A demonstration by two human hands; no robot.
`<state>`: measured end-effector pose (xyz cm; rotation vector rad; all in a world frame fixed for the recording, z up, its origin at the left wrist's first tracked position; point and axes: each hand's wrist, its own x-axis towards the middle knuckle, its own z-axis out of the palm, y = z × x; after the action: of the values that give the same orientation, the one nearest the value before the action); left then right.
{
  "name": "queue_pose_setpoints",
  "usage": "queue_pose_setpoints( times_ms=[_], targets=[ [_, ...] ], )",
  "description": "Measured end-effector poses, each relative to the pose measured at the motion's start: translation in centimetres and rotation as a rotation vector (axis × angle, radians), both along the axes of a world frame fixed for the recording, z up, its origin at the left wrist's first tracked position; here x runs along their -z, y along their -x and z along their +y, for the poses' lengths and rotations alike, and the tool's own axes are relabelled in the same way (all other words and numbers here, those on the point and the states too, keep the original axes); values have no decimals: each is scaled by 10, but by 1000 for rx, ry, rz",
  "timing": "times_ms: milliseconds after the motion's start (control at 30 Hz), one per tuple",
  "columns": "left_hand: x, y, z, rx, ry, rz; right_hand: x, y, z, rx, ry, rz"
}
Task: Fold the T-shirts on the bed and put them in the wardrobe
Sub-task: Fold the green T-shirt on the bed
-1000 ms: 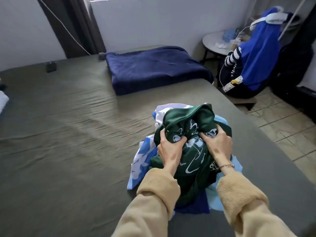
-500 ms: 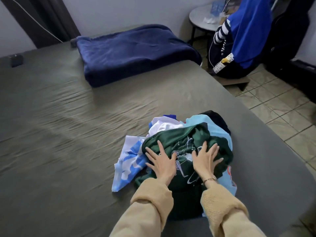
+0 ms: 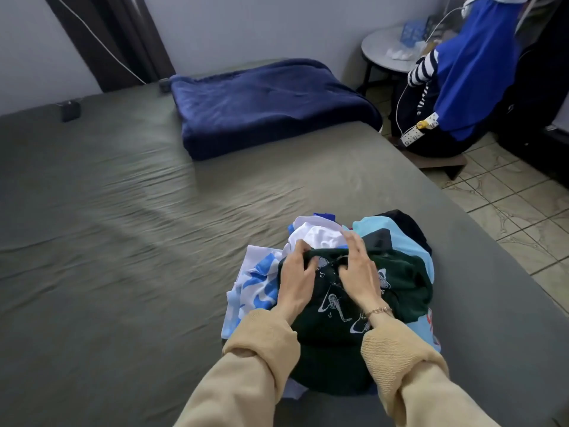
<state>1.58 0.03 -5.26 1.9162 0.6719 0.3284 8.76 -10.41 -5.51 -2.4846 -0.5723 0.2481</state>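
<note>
Gripping the green T-shirt atop the pile near the bed's right edge, I see my left hand and right hand bunching its upper edge. Crumpled; its long axis and facing are unreadable, lower garments mostly hidden.

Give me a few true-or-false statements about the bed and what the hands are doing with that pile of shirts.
1. Both hands are on the dark green T-shirt. True: left hand, right hand.
2. The green shirt lies at the bottom of the pile. False: it is on top.
3. A folded navy blanket lies at the far end of the bed. True.
4. The shirts are stacked neatly folded. False: they are a crumpled heap.
5. The right wrist wears a bracelet. True.
</note>
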Motion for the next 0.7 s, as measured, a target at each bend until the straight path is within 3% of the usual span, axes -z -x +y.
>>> queue_pose_setpoints(
  times_ms=[133,233,433,700],
  targets=[
    [-28,20,22,-1,168,-52,-24,11,23,-68,-4,-53],
    [-55,42,43,-59,143,-100,-40,29,45,-149,-39,-68],
    [-109,115,120,-85,-64,-107,-81,85,106,-231,-40,-201],
    [-151,243,228,-71,-481,124,-143,188,201,-338,-111,-381]
  ],
)
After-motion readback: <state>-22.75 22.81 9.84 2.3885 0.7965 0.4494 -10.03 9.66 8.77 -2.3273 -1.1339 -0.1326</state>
